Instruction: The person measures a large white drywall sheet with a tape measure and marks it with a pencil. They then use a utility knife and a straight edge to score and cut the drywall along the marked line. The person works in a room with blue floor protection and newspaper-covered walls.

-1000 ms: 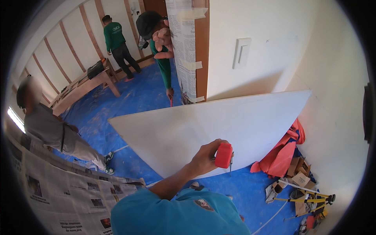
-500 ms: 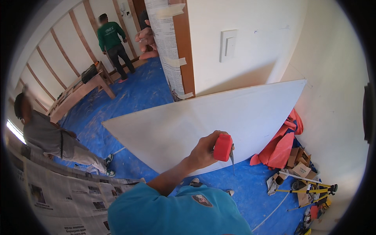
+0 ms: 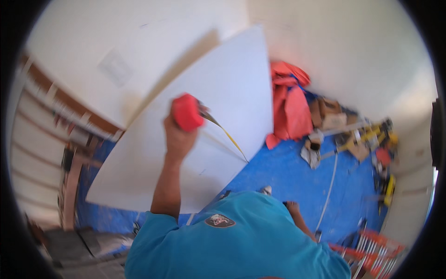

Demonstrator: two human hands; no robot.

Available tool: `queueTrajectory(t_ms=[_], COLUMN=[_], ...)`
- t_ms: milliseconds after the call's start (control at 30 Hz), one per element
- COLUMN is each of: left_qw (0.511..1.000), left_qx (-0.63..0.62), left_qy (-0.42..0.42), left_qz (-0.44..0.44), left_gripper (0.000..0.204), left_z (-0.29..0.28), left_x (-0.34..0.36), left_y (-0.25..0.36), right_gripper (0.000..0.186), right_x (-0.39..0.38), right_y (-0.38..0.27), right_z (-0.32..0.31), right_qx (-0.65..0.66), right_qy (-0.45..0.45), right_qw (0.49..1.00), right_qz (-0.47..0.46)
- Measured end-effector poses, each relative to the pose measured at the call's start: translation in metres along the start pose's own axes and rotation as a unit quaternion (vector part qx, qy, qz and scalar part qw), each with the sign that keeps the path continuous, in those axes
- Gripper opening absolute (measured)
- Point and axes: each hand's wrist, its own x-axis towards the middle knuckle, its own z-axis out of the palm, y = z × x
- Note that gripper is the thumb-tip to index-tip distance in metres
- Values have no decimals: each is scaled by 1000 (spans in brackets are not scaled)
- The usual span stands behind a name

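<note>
Gripping left hand (image 3: 179, 138): we have our fingers wrapped around 1 red tape measure (image 3: 187, 112)
White board (image 3: 223, 83): behind the left fingers
Yellow blade (image 3: 228, 136): extends right of and below those fingers, its end near the board's edge
Right hand (image 3: 293, 208): a dark item (image 3: 285, 203) shows by the fingers, but we cannot tell whether they grasp it
Red sheet (image 3: 293, 114): well right of the left fingers

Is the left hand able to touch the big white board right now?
Probably yes: the left hand is over the white board and nothing seems to block it, though it holds the red tape measure.
</note>
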Motion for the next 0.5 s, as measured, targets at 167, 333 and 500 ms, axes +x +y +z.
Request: queueTrajectory(t_ms=[167,333,500], left_qw=[986,992,994], left_qx=[138,110,95], left_qy=[71,55,42], left_qz=[58,37,38], left_gripper=[30,35,34], left_z=[63,114,156], left_x=[75,138,168], left_y=[-9,-11,-39], right_gripper=[39,39,39], right_x=[10,4,2], right_y=[3,21,16], right_z=[-39,-69,-72], right_qx=[312,326,334], right_qy=[51,48,57], right_qw=[926,920,905], right_qz=[206,214,257])
